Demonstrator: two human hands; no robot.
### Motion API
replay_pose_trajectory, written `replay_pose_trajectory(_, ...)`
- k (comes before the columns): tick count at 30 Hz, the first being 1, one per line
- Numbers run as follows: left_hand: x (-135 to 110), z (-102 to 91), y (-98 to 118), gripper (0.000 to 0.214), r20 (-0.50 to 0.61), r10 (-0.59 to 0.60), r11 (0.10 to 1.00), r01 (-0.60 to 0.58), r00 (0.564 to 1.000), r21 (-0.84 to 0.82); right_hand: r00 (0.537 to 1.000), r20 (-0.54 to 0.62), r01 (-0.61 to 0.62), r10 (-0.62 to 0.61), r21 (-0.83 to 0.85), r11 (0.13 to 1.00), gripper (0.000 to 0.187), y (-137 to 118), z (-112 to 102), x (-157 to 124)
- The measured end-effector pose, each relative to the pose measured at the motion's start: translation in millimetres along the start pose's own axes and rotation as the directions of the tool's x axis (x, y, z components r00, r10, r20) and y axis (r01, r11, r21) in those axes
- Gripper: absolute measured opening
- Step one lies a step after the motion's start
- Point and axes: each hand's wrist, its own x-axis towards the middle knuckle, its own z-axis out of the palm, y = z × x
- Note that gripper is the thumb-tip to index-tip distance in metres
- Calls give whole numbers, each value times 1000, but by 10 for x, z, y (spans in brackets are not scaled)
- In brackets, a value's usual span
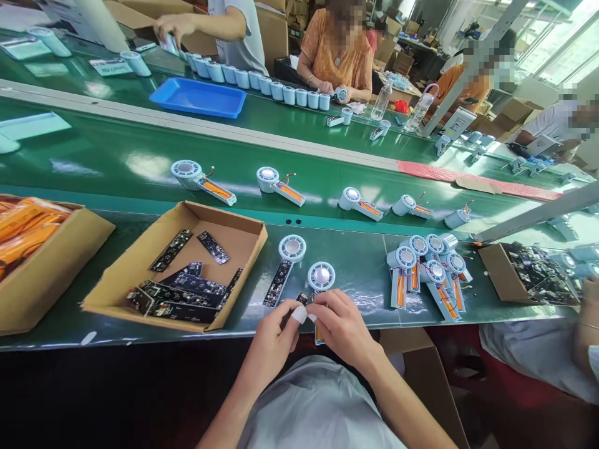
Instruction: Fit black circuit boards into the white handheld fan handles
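My left hand (274, 333) is closed on a small dark circuit board (302, 299), of which only one end shows above the fingers. Close against it, my right hand (345, 325) is pinched at the board's end, where thin wires run; what exactly it grips is too small to make out. Under my hands lies a light-blue fan unit (321, 275), its round head facing up and its handle with an orange battery mostly hidden. Just left of it is a second fan unit (292, 248) with a black circuit board (277, 284) on its handle.
A cardboard box (105, 305) of circuit boards stands left, beside a box of orange battery packs (28, 231). Several fan units (435, 271) are piled right. More fan units (187, 173) line the green belt (224, 149). A blue tray (199, 100) and co-workers are beyond.
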Motion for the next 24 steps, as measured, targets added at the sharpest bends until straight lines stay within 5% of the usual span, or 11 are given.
replay_pose_trajectory(5, 16, 18, 20, 39, -13, -54, 998, 54, 998, -22, 994, 45, -101, 95, 175, 979, 23, 35, -12, 26)
replay_pose_trajectory(11, -39, 59, -19, 31, -119, 15, 1000, -12, 993, 26, 957, 38, -284, 287, 321, 903, 16, 2, -38, 70)
replay_pose_trajectory(16, -77, 48, -81, 38, -156, 7, 999, -14, 988, -40, 971, -96, -192, 217, 219, 957, 16, -10, -53, 126)
replay_pose_trajectory(24, -95, 91, -115, 29, -218, 83, 995, -95, 972, -44, 968, -58, -243, 244, 30, 970, 20, -49, -7, 168)
